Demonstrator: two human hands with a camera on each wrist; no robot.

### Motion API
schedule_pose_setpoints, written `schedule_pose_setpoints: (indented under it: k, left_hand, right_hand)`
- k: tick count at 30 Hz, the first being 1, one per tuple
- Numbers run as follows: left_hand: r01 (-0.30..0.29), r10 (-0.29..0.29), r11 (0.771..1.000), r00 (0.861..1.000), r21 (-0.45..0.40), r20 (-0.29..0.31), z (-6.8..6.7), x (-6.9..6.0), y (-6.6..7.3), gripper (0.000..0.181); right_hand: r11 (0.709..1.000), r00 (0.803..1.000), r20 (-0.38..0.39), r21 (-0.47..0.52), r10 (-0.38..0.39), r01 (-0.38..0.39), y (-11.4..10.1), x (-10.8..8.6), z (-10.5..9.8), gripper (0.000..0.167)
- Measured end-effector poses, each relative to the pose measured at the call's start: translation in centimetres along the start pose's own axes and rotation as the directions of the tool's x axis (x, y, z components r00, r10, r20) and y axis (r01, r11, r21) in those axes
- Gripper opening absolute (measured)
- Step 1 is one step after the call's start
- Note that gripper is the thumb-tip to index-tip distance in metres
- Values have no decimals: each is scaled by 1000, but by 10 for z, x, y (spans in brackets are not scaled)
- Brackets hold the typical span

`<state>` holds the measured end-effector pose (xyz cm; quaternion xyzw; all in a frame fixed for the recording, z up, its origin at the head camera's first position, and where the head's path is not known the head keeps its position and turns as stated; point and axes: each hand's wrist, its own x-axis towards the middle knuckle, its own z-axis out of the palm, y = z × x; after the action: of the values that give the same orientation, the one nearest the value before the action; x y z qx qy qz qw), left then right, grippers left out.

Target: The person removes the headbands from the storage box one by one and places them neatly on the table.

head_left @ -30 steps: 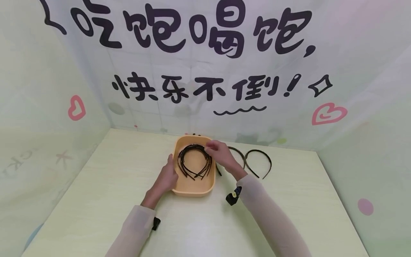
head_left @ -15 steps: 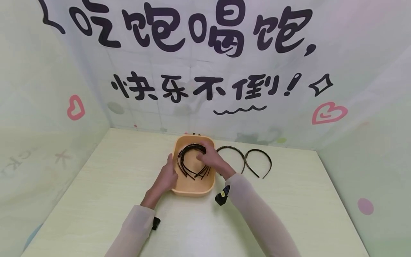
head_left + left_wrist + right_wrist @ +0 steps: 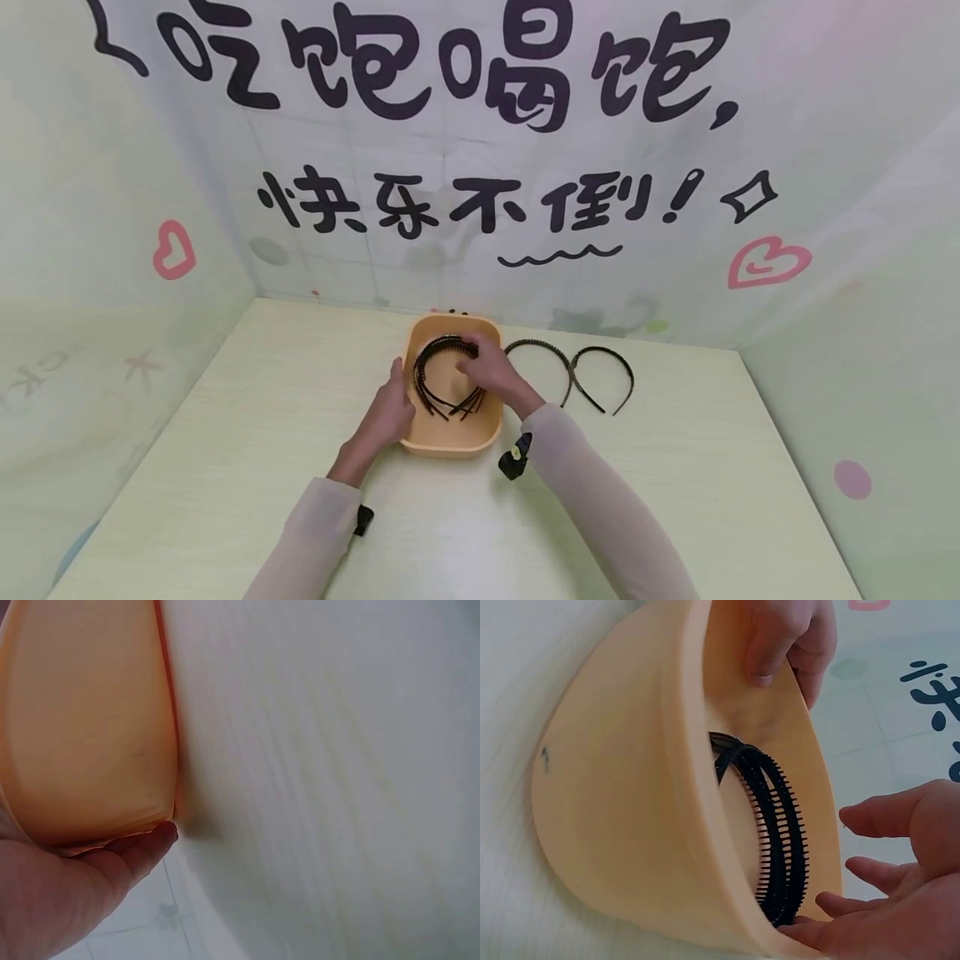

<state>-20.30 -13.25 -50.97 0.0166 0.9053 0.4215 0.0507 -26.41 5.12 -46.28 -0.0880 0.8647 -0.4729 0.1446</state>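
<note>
An orange plastic bin (image 3: pixel 450 452) stands on the table, with several black toothed headbands (image 3: pixel 422 387) overlapping in a ring inside it. The left hand (image 3: pixel 388 410) grips the bin's left side; in the right wrist view its thumb lies inside the wall and other fingers outside. Over the bin's right part, the right hand (image 3: pixel 492 367) has its fingers at the ring's upper right. Seen from the right wrist, the right hand's (image 3: pixel 907 862) fingers are spread, the lowest at the edge of the headbands (image 3: pixel 780 825); no headband is visibly gripped.
Two more headbands lie on the table right of the bin: a toothed one (image 3: pixel 555 351), partly hidden by the right arm, and a smaller one (image 3: pixel 628 375) touching or close beside it. A printed curtain (image 3: pixel 450 275) stands behind the table (image 3: pixel 225 467).
The right hand has moved from the bin's right rim leftward and down to over the inside. The headbands in the bin have shifted slightly left. The left hand has stayed in place.
</note>
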Motion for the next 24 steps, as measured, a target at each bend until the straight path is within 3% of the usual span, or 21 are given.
schedule_pose_setpoints:
  k: [13, 19, 24]
  left_hand:
    - [-1, 1, 1000, 1000, -25, 6, 1, 1, -2, 78]
    - [-29, 29, 1000, 1000, -3, -5, 1, 1, -2, 73]
    - [-32, 32, 999, 999, -12, -3, 1, 1, -2, 70]
  right_hand:
    - [994, 996, -91, -112, 6, -16, -3, -5, -1, 45]
    - [962, 989, -117, -266, -92, 58, -6, -9, 1, 35]
    - [954, 985, -133, -290, -113, 71, -12, -13, -3, 32]
